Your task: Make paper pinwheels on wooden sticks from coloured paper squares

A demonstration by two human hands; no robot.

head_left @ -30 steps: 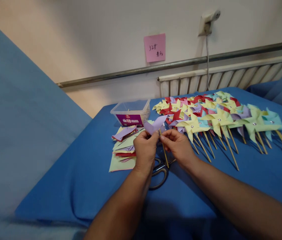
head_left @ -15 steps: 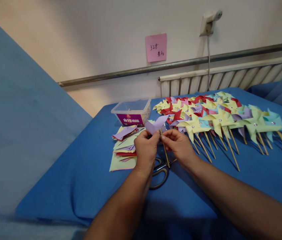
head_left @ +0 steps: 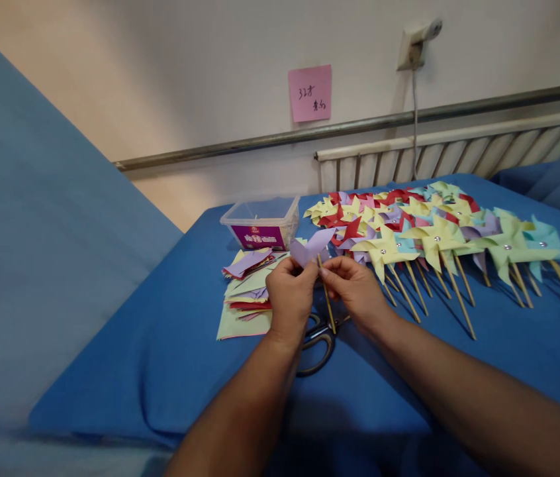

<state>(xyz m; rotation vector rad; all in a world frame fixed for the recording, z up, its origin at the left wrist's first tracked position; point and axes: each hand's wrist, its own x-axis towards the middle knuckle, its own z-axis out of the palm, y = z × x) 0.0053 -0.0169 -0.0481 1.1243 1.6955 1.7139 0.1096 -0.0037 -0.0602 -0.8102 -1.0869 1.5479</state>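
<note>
That blue table [head_left: 111,371] of yours has a big spread of pinwheels [head_left: 437,238] on the right, finished by the look of them. The paper stack [head_left: 245,327] on the left isn't used up, so I'd call it well along, not done. Your left hand [head_left: 290,298] and right hand [head_left: 358,290] are together, both pinched on the purple pinwheel [head_left: 314,245], between the two piles. The stick [head_left: 328,301] is against it, but can't tell if its middle's pinned.
</note>
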